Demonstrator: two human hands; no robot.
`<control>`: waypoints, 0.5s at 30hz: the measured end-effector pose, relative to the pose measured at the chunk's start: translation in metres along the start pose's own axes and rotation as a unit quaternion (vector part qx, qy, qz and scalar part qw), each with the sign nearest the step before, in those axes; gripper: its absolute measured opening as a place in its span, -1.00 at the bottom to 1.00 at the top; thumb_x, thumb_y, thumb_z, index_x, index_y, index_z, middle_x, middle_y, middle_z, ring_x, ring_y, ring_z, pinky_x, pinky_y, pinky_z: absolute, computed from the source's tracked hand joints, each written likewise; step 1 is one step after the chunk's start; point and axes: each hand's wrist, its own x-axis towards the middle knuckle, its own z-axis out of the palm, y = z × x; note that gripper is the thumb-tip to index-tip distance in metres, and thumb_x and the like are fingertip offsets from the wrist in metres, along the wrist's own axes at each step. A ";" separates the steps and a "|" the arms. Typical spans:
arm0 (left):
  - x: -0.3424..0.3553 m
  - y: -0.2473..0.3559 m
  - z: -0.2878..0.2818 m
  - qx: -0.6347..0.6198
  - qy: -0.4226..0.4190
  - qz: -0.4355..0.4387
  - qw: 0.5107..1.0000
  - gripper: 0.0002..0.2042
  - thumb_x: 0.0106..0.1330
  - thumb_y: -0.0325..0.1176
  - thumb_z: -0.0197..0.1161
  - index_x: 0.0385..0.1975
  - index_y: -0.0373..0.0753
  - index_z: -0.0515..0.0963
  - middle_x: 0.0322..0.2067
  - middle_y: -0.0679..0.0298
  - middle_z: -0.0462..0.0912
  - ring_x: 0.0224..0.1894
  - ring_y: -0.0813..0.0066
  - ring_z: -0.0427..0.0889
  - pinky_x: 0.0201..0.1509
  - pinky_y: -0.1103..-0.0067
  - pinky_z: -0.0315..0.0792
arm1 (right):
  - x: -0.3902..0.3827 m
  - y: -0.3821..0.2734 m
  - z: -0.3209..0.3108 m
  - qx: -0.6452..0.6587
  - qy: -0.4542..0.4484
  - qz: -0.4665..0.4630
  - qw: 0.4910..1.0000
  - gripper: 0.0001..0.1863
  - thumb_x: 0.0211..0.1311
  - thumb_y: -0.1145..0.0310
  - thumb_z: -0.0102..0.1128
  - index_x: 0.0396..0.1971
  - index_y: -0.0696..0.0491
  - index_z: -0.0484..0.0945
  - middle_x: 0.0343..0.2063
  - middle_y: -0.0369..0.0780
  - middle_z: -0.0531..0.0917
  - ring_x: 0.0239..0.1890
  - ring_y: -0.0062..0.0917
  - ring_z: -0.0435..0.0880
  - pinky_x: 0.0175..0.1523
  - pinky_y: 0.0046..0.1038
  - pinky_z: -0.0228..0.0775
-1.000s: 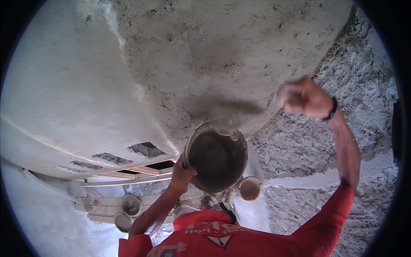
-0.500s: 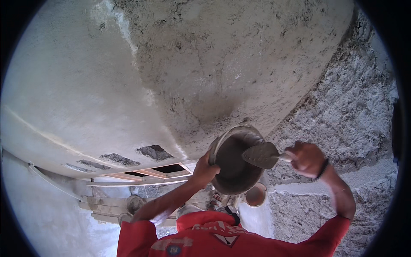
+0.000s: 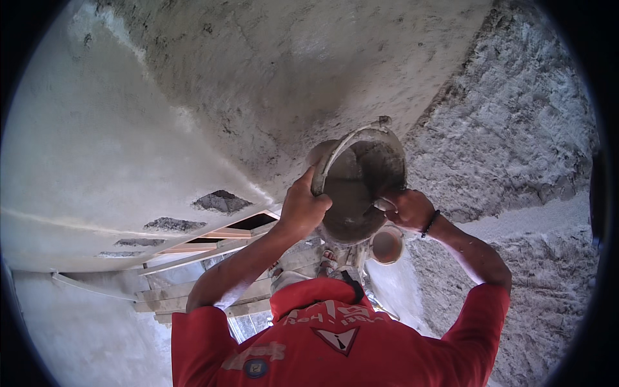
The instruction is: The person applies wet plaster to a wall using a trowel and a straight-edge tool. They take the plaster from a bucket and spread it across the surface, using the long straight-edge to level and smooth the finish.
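Note:
In front of me is a round bucket (image 3: 340,143) with grey wet mortar (image 3: 345,193) inside, its mouth tilted toward me. My left hand (image 3: 307,208) grips the left side of the rim, thumb over the edge. My right hand (image 3: 410,209) is at the right rim, closed around the handle of a trowel (image 3: 384,205). The trowel's blade is down in the bucket, largely hidden by mortar and shadow. The bucket is close against the grey plastered surface (image 3: 277,84); I cannot tell whether they touch.
A smaller bucket (image 3: 387,245) stands below, right of my feet. My sandalled feet are on wooden planks (image 3: 184,293). To the left are rough recesses (image 3: 222,202) in the plaster and a wood-framed opening (image 3: 251,222). Rough, uneven wall (image 3: 509,142) spans the right.
The trowel, earlier raised over the bucket's right rim with its blade showing, has gone down into the bucket. Bucket and both hands appear higher in view.

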 end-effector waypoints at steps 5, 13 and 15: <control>-0.013 -0.005 -0.034 -0.104 0.026 -0.036 0.994 -0.38 -0.14 -0.58 0.10 0.11 -0.37 0.35 -0.24 0.06 0.61 -0.22 0.30 0.58 -0.07 0.51 0.42 | 0.014 -0.018 -0.011 0.135 0.069 -0.076 0.985 -0.56 -0.02 0.27 0.23 -0.07 0.06 0.52 -0.33 -0.03 0.64 -0.28 -0.17 0.65 -0.14 -0.22 0.51; -0.054 0.007 -0.090 -0.250 0.102 -0.090 0.958 -0.36 -0.17 -0.70 0.07 0.11 -0.36 0.35 -0.26 0.21 0.57 -0.26 0.48 0.51 -0.15 0.59 0.41 | 0.008 -0.080 -0.173 0.051 0.089 -0.188 0.977 -0.58 -0.17 0.42 0.32 -0.19 0.11 0.49 -0.36 -0.04 0.62 -0.28 -0.19 0.64 -0.22 -0.27 0.48; -0.061 0.005 -0.099 -0.245 0.106 -0.094 0.959 -0.36 -0.16 -0.70 0.05 0.10 -0.37 0.34 -0.21 0.20 0.56 -0.20 0.45 0.52 -0.09 0.58 0.42 | 0.006 -0.101 -0.213 0.012 0.081 -0.216 0.973 -0.58 -0.19 0.44 0.34 -0.22 0.12 0.50 -0.39 -0.05 0.62 -0.31 -0.22 0.64 -0.25 -0.29 0.48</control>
